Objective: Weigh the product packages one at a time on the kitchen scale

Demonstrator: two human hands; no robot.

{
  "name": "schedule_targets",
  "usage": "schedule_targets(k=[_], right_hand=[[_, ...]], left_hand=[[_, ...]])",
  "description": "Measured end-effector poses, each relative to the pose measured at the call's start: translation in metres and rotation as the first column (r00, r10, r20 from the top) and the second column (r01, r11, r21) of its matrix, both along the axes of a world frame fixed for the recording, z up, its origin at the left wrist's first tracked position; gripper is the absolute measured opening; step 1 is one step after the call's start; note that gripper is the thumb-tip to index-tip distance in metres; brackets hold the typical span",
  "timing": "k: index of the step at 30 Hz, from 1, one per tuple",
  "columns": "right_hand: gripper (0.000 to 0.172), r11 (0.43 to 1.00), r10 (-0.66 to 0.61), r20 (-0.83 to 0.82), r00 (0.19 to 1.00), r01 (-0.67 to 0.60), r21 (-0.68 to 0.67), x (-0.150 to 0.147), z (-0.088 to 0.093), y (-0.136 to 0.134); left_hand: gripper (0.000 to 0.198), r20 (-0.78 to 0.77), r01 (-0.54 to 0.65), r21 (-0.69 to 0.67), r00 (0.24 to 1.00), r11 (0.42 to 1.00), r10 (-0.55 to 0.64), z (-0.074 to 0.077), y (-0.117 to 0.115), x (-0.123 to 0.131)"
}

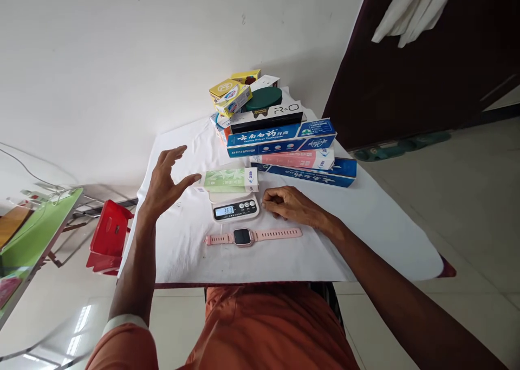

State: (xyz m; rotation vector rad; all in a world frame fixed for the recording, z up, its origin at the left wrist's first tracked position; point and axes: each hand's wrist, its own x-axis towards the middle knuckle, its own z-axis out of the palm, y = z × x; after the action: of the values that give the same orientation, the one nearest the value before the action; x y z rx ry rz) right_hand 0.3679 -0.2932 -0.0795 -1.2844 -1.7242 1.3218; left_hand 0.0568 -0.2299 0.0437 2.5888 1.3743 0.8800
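Note:
A green and white box (229, 179) lies on a small digital scale (235, 209) whose display reads 363. My left hand (164, 183) hovers just left of the box, fingers spread and open, thumb near the box's end. My right hand (286, 203) rests on the white cloth right of the scale, fingers curled under, with nothing visible in it. A pink smartwatch (247, 236) lies flat in front of the scale.
Stacked toothpaste boxes (284, 137) and small yellow boxes (231, 96) with a dark green lid (264, 98) fill the far side of the white-covered table (365, 224). A red stool (109, 234) and a green table (36, 229) stand at left.

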Motion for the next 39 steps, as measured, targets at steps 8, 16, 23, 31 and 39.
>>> schedule_targets(k=[8,16,23,31,39], right_hand=[[0.023,1.0,-0.006,-0.037,0.999,0.005,-0.029,-0.001,0.002,0.001],[0.017,1.0,-0.007,-0.03,1.0,0.007,-0.021,0.001,0.003,0.0],[0.015,1.0,0.001,-0.028,1.0,0.0,0.029,0.0,0.001,0.001],[0.012,0.999,-0.015,-0.017,1.0,0.016,0.029,-0.001,0.002,0.001],[0.011,0.998,-0.035,-0.047,0.998,0.037,0.051,-0.002,-0.006,0.003]], left_hand=[[0.068,-0.138,0.036,-0.092,0.989,0.995,-0.048,-0.024,0.008,0.01],[0.052,-0.292,0.058,-0.266,0.946,0.962,-0.138,-0.062,0.026,0.031],[0.056,-0.135,0.146,-0.2,0.975,0.969,-0.174,-0.017,0.014,0.027],[0.065,-0.156,0.135,0.032,0.979,0.99,-0.129,0.022,0.071,0.097],[0.061,-0.326,-0.024,0.066,0.944,0.998,0.044,0.021,0.126,0.171]])
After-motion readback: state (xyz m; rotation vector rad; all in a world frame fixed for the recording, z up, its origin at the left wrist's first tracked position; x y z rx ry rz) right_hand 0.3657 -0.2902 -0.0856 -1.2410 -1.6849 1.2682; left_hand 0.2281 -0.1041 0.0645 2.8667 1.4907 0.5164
